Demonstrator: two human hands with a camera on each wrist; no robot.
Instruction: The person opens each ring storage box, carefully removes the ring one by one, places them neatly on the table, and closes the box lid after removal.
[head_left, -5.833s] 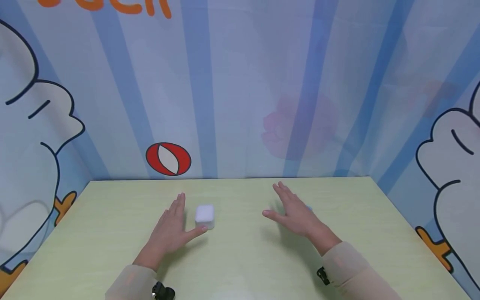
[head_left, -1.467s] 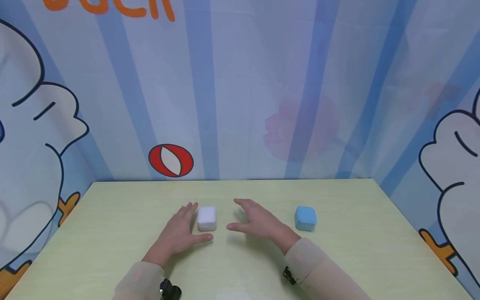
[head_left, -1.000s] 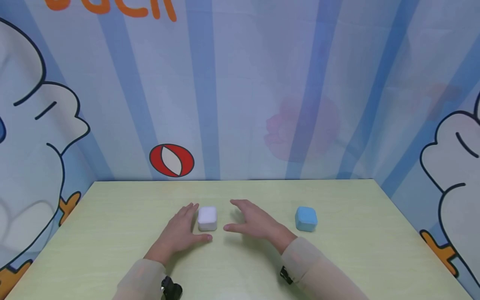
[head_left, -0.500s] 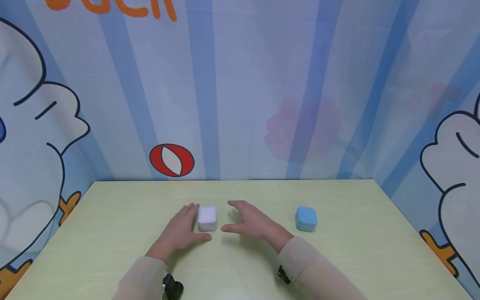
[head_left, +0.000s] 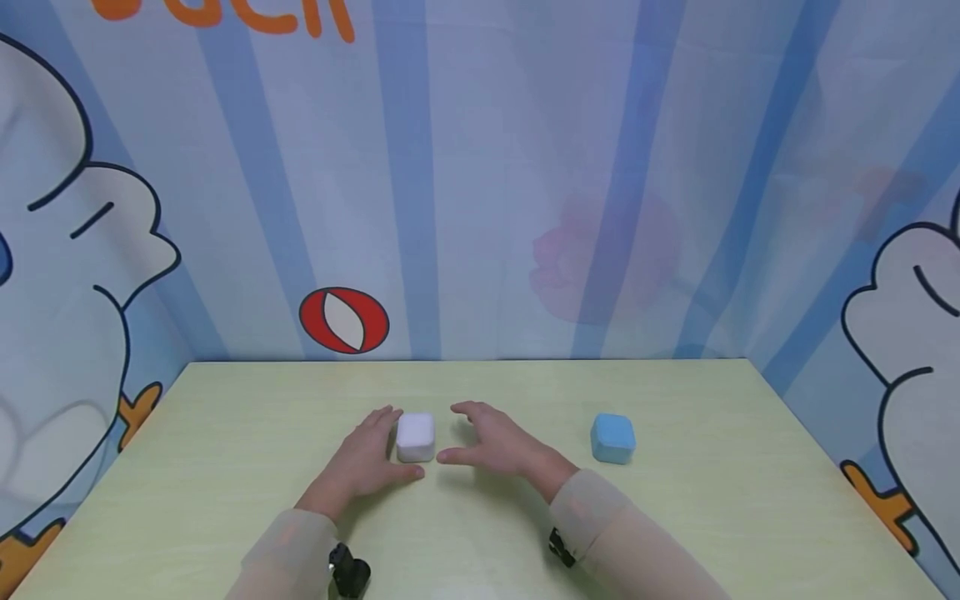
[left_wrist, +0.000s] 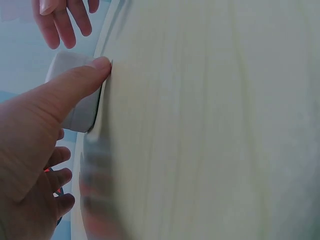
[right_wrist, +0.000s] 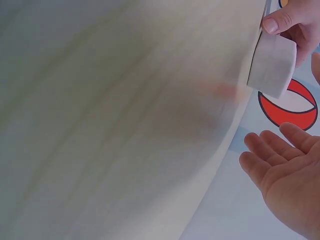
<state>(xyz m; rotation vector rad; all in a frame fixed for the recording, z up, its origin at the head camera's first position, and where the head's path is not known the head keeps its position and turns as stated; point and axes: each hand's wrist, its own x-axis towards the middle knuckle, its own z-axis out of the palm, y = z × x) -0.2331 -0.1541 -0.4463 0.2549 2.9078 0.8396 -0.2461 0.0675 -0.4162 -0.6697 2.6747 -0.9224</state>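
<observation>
A white cube with rounded edges point(head_left: 415, 437) sits on the pale wooden table, left of its middle. My left hand point(head_left: 365, 461) curves loosely around its left and near side, thumb across the front and fingers behind at the left. In the left wrist view the thumb point(left_wrist: 75, 85) overlaps the cube point(left_wrist: 82, 112). On the cube's other side is my right hand point(head_left: 498, 442), thumb and fingers spread, with a small gap to the cube. Its fingers point(right_wrist: 272, 150) look relaxed in the right wrist view and hold nothing. A light blue cube point(head_left: 612, 438) stands further right, beyond the right wrist.
The table point(head_left: 480, 533) ends at the back against a blue striped cloth backdrop point(head_left: 480, 167) printed with cartoon figures and a red and white ball point(head_left: 344, 320). Side walls of the same cloth close in left and right. Both wrists wear a small black device point(head_left: 349, 572).
My right hand has moved left from in front of the blue cube, uncovering it, to beside the white cube. My left hand has shifted slightly right. Both cubes stay put on the table.
</observation>
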